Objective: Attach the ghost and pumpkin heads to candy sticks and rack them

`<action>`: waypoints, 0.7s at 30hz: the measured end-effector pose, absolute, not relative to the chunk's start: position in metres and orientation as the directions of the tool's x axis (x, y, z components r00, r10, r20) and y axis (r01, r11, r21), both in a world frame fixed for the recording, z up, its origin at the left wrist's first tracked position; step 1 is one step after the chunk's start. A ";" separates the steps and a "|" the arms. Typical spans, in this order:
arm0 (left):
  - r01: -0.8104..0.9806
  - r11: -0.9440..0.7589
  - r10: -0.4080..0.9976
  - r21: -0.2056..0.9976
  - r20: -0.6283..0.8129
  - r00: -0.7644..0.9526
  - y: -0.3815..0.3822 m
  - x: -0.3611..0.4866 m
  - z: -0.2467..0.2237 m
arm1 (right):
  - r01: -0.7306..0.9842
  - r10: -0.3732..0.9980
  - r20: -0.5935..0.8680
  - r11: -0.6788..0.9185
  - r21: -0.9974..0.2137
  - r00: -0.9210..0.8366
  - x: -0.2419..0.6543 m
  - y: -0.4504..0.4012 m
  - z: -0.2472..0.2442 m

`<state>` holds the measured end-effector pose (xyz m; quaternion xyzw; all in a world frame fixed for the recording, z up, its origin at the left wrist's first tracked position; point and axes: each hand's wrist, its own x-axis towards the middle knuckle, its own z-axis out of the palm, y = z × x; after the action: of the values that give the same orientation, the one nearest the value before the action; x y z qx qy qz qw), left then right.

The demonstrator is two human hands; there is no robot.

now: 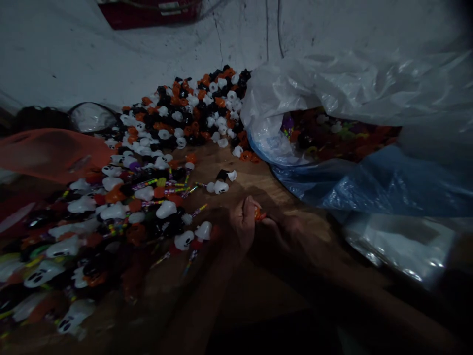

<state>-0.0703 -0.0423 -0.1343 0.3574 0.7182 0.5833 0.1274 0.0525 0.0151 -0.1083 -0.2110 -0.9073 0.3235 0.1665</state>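
Orange piece, mostly hidden, sits off centre toward five o'clock, gripped by the left hand; the right hand meets it, its grip too dark to tell. Ghost figures lie toward nine o'clock. At eleven, a cut-off red object bears a label, unreadable.

Qty. by type: hands, 2 (L + R); orange pc. at the hands, 1; table, 1. Separate heaps: 2, i.e. rear heap and L heap; pcs. per heap, many, exact no. unreadable due to overlap. Lg. clear/blue plastic bag, 1; its contents, many, no. unclear. Translucent orange sheet or bag, 1. Red obj. at wall, 1. Vert. wall lines, 2.
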 end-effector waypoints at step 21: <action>0.170 0.070 0.712 0.983 0.070 -0.698 -0.048 -0.075 -0.124 | 0.285 0.618 0.195 0.590 -0.755 -0.762 0.066 0.020 -0.118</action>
<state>-0.0753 -0.0476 -0.1245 0.3169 0.6962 0.6038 0.2245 0.0665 0.0197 -0.1180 -0.2615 -0.8628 0.3693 0.2252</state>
